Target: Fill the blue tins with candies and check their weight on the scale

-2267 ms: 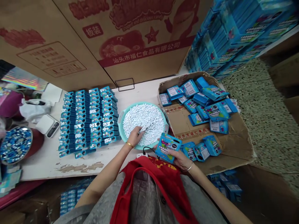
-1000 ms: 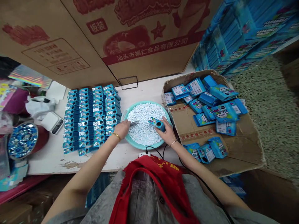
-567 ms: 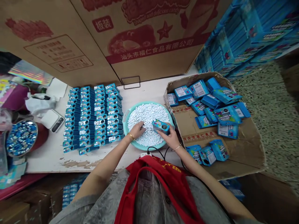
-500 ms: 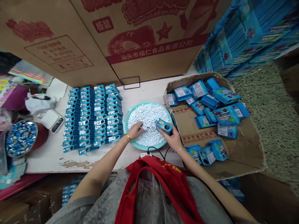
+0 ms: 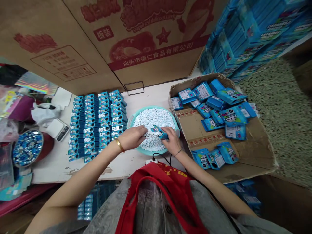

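Above a pale green basin (image 5: 177,129) heaped with small white candies (image 5: 152,117), my right hand (image 5: 172,141) grips a small blue candy box (image 5: 157,130) by its right end. White candies show at the box's upper face. My left hand (image 5: 133,137) hovers over the basin's left rim, its fingers pressed together just left of the box. Whatever those fingers hold is hidden. Left of the basin stand several rows of similar blue boxes (image 5: 103,120), many with white candies showing in their tops.
An open carton (image 5: 195,130) on the right holds loose blue boxes. Large cardboard boxes (image 5: 80,35) stand behind, and stacked blue packs (image 5: 258,42) rise at back right. A small scale (image 5: 58,129) and a tub of shiny blue wrapped pieces (image 5: 28,148) sit at left.
My left hand has lifted out of the candies and its fingers have come together. My right hand has carried the box leftward, closer to the left fingertips. The view has shifted slightly.
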The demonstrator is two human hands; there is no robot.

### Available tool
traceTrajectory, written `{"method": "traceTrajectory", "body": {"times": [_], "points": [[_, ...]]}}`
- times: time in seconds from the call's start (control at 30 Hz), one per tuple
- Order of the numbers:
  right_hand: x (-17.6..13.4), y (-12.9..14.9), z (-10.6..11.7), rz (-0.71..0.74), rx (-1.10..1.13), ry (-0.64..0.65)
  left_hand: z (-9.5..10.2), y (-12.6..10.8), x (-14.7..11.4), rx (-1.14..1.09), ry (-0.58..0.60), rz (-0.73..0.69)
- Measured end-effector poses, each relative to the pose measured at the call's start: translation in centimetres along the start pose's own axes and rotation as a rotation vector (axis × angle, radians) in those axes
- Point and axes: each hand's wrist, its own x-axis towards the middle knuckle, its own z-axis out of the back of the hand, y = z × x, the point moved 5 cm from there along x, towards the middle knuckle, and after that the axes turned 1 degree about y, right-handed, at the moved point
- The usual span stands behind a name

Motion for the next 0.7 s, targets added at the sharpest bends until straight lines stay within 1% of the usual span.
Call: {"method": "traceTrajectory", "body": {"times": [0.07, 0.1, 0.17, 0.23, 0.3, 0.37, 0.43, 0.47, 0.53, 0.57, 0.63, 0.7], "points": [[-0.1, 0.1, -0.3, 0.016, -0.019, 0.009, 0.9, -1.6, 0.2, 0.131, 0.081, 0.062], [-0.2, 0.1, -0.4, 0.024, -0.017, 0.013, 1.4, -2.4, 0.2, 0.181, 0.102, 0.082], [-0.3, 0.1, -0.6, 0.033, 0.000, 0.015, 2.3, -4.1, 0.2, 0.251, 0.104, 0.094], [-0.3, 0.0, -0.6, 0.029, 0.018, 0.013, 3.1, -5.2, 0.0, 0.282, 0.085, 0.084], [-0.3, -0.1, -0.5, 0.011, 0.032, 0.004, 3.4, -5.0, -0.3, 0.280, 0.046, 0.083], [-0.3, -0.3, -0.2, -0.007, 0.049, -0.017, 3.0, -3.1, -0.5, 0.251, -0.019, 0.121], [-0.3, -0.5, 0.3, -0.016, 0.072, -0.041, 1.3, 0.2, -0.4, 0.197, -0.065, 0.201], [-0.3, -0.7, 0.6, -0.022, 0.082, -0.054, -0.1, 2.1, -0.2, 0.161, -0.065, 0.246], [-0.5, -1.0, 1.2, -0.038, 0.094, -0.080, -3.9, 5.4, 0.7, 0.060, -0.009, 0.328], [-0.6, -1.1, 1.4, -0.047, 0.096, -0.095, -5.9, 6.4, 1.4, 0.027, 0.017, 0.334], [-0.7, -1.3, 2.0, -0.059, 0.096, -0.127, -9.5, 7.4, 3.3, -0.032, 0.031, 0.327], [-0.8, -1.4, 2.4, -0.061, 0.097, -0.157, -12.2, 6.9, 5.5, -0.091, 0.009, 0.288]]}}
